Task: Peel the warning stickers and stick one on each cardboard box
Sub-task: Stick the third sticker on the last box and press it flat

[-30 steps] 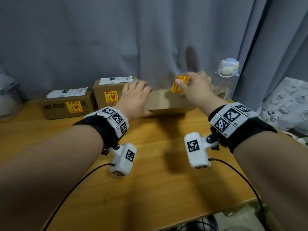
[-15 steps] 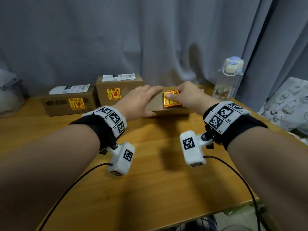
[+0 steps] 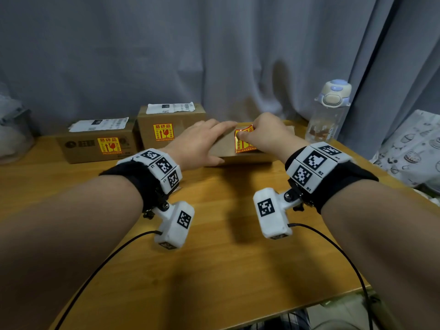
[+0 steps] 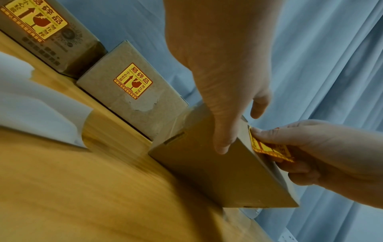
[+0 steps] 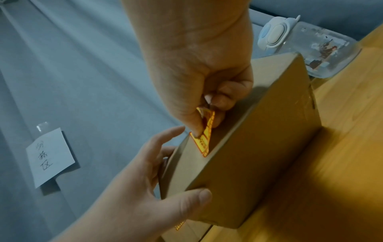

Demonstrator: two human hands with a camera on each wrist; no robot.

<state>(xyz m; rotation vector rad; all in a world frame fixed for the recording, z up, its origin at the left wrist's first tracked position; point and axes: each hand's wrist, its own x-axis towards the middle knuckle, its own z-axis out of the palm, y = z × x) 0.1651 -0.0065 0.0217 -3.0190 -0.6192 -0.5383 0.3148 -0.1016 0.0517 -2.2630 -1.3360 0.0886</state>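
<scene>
Three cardboard boxes stand along the back of the wooden table. The left box (image 3: 95, 148) and the middle box (image 3: 166, 129) each carry a yellow warning sticker on the front. My left hand (image 3: 202, 144) lies on the right box (image 3: 221, 153), fingers straight over its upper face and thumb (image 5: 199, 196) against the near side. My right hand (image 3: 262, 136) pinches the upper edge of a yellow warning sticker (image 3: 244, 140) between thumb and forefinger. The sticker's (image 5: 204, 137) lower part touches the box (image 5: 259, 139); its top corner curls up.
A clear water bottle (image 3: 329, 110) with a white lid stands right of the box. Grey curtain hangs close behind, with a handwritten note (image 5: 49, 157) taped on it. White backing paper (image 4: 37, 106) lies at the left. A patterned cloth (image 3: 414, 144) sits beyond the table's right edge.
My right hand has brought the sticker down from the box's far top edge onto its upper face. My left hand's fingers have stretched further across the box.
</scene>
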